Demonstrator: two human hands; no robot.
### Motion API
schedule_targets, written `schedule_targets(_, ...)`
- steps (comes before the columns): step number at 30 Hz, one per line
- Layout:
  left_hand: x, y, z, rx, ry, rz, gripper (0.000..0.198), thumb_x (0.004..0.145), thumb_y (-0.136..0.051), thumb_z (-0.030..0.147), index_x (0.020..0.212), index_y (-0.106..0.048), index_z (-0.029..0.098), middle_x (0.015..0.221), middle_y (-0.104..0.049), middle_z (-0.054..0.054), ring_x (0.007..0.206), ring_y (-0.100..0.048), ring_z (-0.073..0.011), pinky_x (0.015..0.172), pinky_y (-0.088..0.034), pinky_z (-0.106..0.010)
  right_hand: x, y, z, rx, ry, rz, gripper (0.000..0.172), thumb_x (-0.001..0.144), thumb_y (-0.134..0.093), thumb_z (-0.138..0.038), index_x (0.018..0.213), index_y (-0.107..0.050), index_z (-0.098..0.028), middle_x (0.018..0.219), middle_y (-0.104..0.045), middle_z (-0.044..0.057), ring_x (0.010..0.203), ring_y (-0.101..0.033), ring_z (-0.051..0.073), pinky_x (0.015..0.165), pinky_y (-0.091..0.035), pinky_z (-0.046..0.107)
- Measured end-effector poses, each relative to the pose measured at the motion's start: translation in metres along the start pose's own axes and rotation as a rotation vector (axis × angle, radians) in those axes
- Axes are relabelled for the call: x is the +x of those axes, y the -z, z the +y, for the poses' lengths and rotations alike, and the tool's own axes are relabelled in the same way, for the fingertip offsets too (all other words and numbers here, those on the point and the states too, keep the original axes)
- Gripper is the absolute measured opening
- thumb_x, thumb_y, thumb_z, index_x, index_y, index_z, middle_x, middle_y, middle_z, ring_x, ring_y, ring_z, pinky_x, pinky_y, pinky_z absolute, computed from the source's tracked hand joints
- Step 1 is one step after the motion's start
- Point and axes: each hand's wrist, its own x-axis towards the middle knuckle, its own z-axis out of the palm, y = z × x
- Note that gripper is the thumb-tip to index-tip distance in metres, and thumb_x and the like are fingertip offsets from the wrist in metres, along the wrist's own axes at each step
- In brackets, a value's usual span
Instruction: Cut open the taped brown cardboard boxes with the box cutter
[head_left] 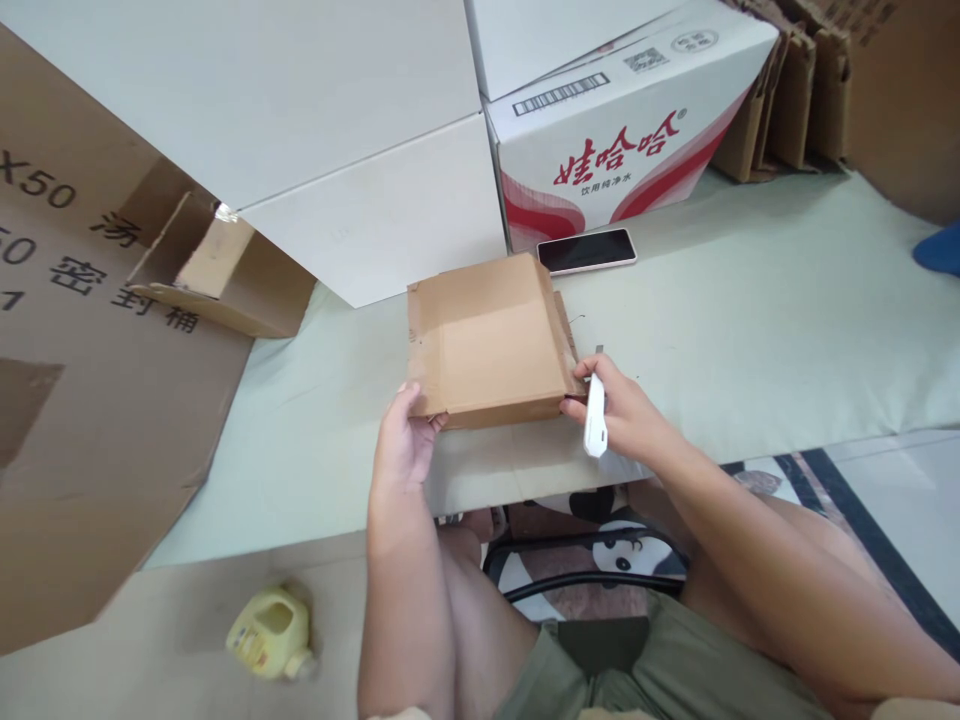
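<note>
A small flat brown cardboard box (487,335) lies on a pale green mat (750,330) in front of me. My left hand (405,440) grips its near left corner, fingers curled on the edge. My right hand (622,410) is closed around a white box cutter (595,415), whose blade end rests against the box's near right corner.
A phone (586,250) lies face up behind the box. Large white boxes (360,130) and a red-printed white carton (622,120) stand at the back. Brown cardboard sheets (90,400) cover the left. A yellow plastic jug (271,632) lies on the floor.
</note>
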Motion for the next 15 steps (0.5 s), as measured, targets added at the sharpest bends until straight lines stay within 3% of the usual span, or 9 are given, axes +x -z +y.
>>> schedule_targets(9, -0.0004, -0.0024, -0.0004, -0.023, 0.002, 0.041, 0.043, 0.054, -0.088, 0.036, 0.088, -0.067, 0.018, 0.09, -0.066, -0.003, 0.071, -0.062, -0.0149, 0.051, -0.047, -0.024, 0.0015, -0.0015, 0.0042, 0.015, -0.009, 0.008, 0.044, 0.074, -0.063, -0.053, 0.103, -0.043, -0.027, 0.083, -0.064, 0.0, 0.078, -0.063, 0.025, 0.076, -0.044, 0.039)
schedule_targets(15, 0.0022, 0.0008, -0.0019, -0.008, -0.005, 0.023, 0.037, 0.061, -0.084, 0.036, 0.09, -0.068, 0.02, 0.093, -0.067, -0.004, 0.073, -0.062, -0.0158, 0.054, -0.045, -0.025, 0.0009, -0.0015, 0.0025, 0.022, 0.009, 0.028, 0.042, 0.074, -0.064, -0.051, 0.101, -0.044, -0.027, 0.08, -0.064, -0.001, 0.074, -0.062, 0.024, 0.073, -0.044, 0.037)
